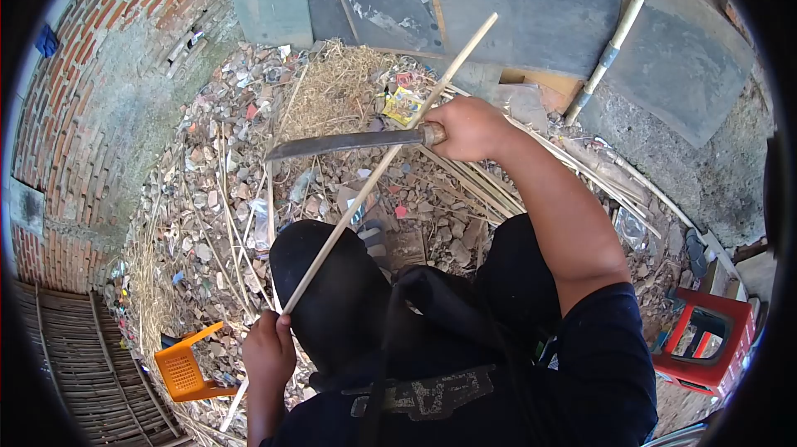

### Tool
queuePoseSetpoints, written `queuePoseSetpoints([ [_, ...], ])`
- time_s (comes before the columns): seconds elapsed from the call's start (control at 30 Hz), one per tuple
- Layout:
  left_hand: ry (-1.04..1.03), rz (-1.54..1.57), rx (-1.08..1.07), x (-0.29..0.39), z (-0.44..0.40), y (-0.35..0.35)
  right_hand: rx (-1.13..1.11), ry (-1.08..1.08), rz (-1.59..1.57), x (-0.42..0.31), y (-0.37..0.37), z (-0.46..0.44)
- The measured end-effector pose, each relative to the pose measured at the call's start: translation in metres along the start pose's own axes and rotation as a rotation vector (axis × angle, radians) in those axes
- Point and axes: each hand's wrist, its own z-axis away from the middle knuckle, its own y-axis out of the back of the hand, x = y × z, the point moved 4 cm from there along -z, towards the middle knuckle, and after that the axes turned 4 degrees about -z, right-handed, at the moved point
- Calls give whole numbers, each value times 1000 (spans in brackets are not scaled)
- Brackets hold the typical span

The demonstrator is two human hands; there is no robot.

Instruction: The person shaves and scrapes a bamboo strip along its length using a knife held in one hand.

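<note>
A machete [349, 143] with a long dark blade and wooden handle is in my right hand [470, 129], its fingers wrapped round the handle. The blade points left and lies across a long pale bamboo strip [357, 201]; whether they touch is hard to tell. My left hand [270, 349] is closed round the strip's lower part, beside my left knee. From there the strip slants up and right over my black-clad knee, past my right hand, to its far end near the grey panels.
Rubble [203, 252] covers the ground, with dry straw [332, 94] ahead. More bamboo strips [477, 185] lie at right. An orange chair [183, 372] stands lower left, a red stool [706, 339] lower right. A pale pole [627, 28] leans at the back wall.
</note>
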Motion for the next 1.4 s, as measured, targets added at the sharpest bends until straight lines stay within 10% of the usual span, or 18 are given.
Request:
queuePoseSetpoints([
  [0.3, 105, 369, -358, -5, 12, -2, 21, -17, -13, -5, 3, -1],
  [1.3, 1, 255, -197, 7, -7, -13, -172, 77, 87, -46, -21, -4],
  [1.4, -6, 205, -142, 5, -2, -18, -123, -166, -160, 7, -32, -25],
])
